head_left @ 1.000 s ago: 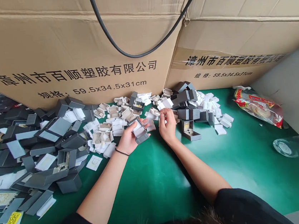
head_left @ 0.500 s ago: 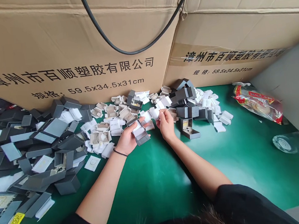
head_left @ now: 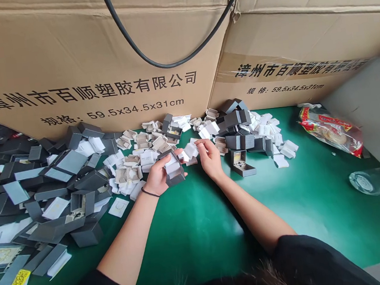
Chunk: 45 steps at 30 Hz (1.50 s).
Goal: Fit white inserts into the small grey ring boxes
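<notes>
My left hand (head_left: 156,181) is closed around a small grey jewelry box (head_left: 175,174), which is open and shows a pale inside. A white folded paper piece (head_left: 190,151) is pinched in the fingertips of my right hand (head_left: 211,159), just right of the box. Past both hands, beige and white box inserts (head_left: 161,143) lie in a loose heap. Another open grey box (head_left: 243,166) stands on the table to the right of my right hand.
Grey jewelry boxes (head_left: 70,163) are piled at the left. More grey boxes and white papers (head_left: 264,129) lie at the right of centre. Large cartons (head_left: 97,48) line the back of the green table (head_left: 306,202). A food packet (head_left: 333,131) and a clear glass (head_left: 379,181) lie at the right.
The grey box in my left hand has shifted slightly left and tilted. The white piece in my right hand has moved slightly left, and the strip looks shorter or more folded.
</notes>
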{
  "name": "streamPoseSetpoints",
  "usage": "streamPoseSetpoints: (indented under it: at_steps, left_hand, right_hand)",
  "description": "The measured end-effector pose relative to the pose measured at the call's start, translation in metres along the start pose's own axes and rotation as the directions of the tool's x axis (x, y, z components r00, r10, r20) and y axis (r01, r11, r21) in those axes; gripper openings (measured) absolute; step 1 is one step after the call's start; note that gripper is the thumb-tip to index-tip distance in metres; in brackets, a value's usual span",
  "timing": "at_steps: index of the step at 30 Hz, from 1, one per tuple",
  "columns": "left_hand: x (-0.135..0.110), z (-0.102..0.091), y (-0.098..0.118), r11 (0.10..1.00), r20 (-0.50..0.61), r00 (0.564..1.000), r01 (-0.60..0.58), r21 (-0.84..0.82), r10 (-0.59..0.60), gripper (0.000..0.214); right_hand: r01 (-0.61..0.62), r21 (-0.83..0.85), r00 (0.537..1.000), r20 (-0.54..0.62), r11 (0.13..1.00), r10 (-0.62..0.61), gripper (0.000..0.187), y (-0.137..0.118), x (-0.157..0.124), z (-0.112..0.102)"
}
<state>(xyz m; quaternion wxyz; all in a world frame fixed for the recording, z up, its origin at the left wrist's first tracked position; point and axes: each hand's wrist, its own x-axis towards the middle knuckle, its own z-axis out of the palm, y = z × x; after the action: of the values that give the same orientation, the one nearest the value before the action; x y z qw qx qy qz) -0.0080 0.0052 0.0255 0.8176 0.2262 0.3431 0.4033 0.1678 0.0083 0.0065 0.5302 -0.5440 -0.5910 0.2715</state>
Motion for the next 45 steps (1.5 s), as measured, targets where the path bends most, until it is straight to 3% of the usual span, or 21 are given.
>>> streamPoseSetpoints:
  at_steps: [2,4,7,11,14,22,27,37,41,45]
  left_hand:
    - [0.0,-0.002,0.003,1.0,0.009,1.0,0.013,0.008,-0.013,0.035]
    - [0.0,-0.003,0.005,1.0,0.004,1.0,-0.002,0.007,0.002,0.036]
    - [0.0,-0.005,0.007,0.998,-0.016,0.998,-0.06,-0.019,0.06,0.034]
    - [0.001,-0.009,0.007,0.993,-0.001,0.994,-0.108,-0.049,0.108,0.033]
    - [0.002,-0.011,0.007,0.991,0.022,0.992,-0.123,-0.061,0.124,0.033]
    - [0.003,-0.007,0.003,0.996,-0.015,0.996,-0.088,-0.028,0.088,0.028]
    - [0.003,-0.003,0.001,0.993,-0.019,0.993,-0.114,0.024,0.115,0.032]
    - [0.002,0.001,0.004,0.979,-0.051,0.978,-0.202,-0.012,0.201,0.035]
    - [0.002,0.0,0.004,0.978,-0.061,0.978,-0.204,-0.049,0.201,0.033]
    - [0.0,0.002,0.006,0.977,-0.081,0.98,-0.187,-0.099,0.179,0.034]
  right_hand:
    - [0.075,-0.01,0.997,0.013,0.997,-0.075,0.031,-0.002,0.001,-0.006]
    - [0.11,0.025,0.983,0.146,0.994,-0.113,0.037,-0.003,0.001,-0.011]
    - [0.12,0.03,0.915,0.385,0.992,-0.122,0.038,-0.003,0.0,-0.012]
    - [0.143,0.034,0.862,0.487,0.989,-0.141,0.04,-0.001,-0.003,-0.006]
    - [0.121,0.055,0.862,0.489,0.991,-0.132,0.044,0.0,-0.004,-0.003]
    - [-0.033,0.251,0.939,0.34,0.967,-0.056,0.055,0.003,-0.005,0.002]
    - [-0.095,0.328,0.946,0.323,0.94,-0.017,0.052,0.003,-0.002,0.002]
    - [-0.139,0.297,0.944,0.327,0.945,0.036,0.048,0.006,-0.001,0.002]
    - [-0.108,0.278,0.952,0.305,0.955,0.019,0.032,0.003,0.001,0.001]
    - [0.027,0.225,0.957,0.274,0.974,-0.09,0.021,0.002,0.0,0.001]
